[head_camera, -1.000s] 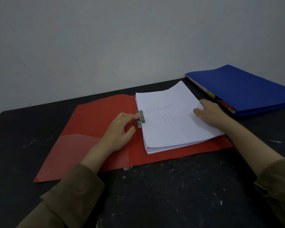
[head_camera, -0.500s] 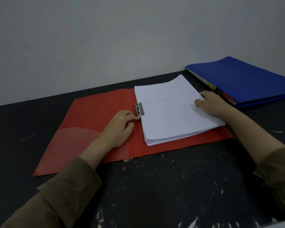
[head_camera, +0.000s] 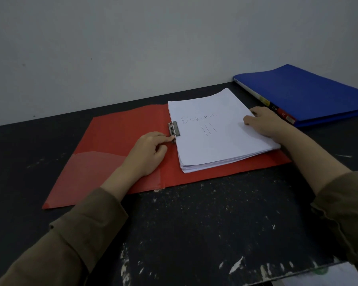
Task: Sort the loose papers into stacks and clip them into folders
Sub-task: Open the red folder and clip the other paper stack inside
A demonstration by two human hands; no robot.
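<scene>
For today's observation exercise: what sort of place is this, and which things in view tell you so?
Probably a plain desk for paperwork, at home or in an office: a scuffed black table against a bare wall, an open red folder with a paper stack, and a closed blue folder.

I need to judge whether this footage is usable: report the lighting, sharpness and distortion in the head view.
Head view: dim, flat, bluish light with no glare and only faint shadows; soft focus, so the handwriting on the paper stack barely reads; wide-angle stretch enlarges the sleeves at the bottom corners; the left hand, metal clip and red folder stay distinguishable.
</scene>
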